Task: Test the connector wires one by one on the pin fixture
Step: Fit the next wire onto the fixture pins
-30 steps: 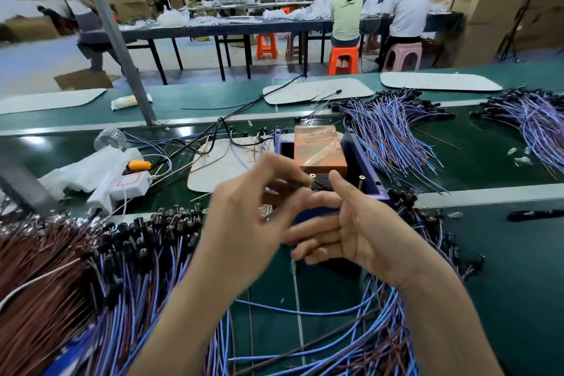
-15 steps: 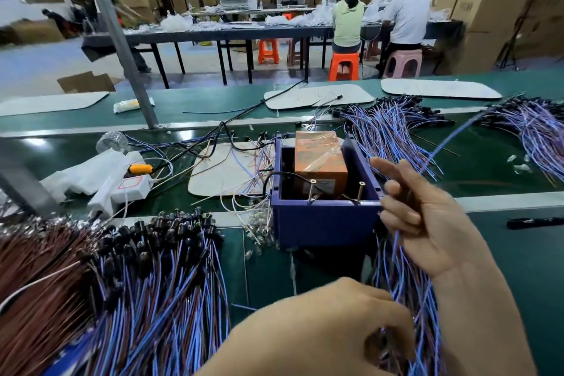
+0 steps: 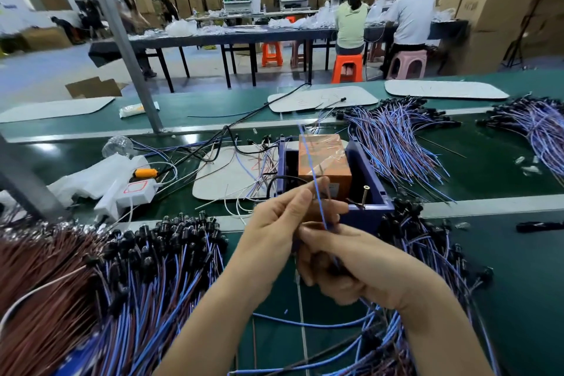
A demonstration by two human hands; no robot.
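Blue connector wire [image 3: 309, 162] pinched by left hand [image 3: 271, 232], gripped lower by right hand [image 3: 360, 265], just before purple-blue fixture box [image 3: 370, 215], not yet on its brass pin [image 3: 365, 196]; wire heap [image 3: 152, 259] left of box suggests plenty remains.

The box [image 3: 367, 174] sits at the middle of the bench [image 3: 518, 268], with a block [image 3: 323, 159] in it. Just before the box, my left hand [image 3: 274, 229] and right hand [image 3: 351, 256] hold one wire [image 3: 316, 192] upright. The left heap [image 3: 137, 268] of wires lies at the front left edge. The right heap [image 3: 427, 253] lies beside the box, and the back heap [image 3: 393, 143] lies behind it, rightward. A mat [image 3: 225, 174] lies left of the box, and a power strip [image 3: 134, 192] lies further left.
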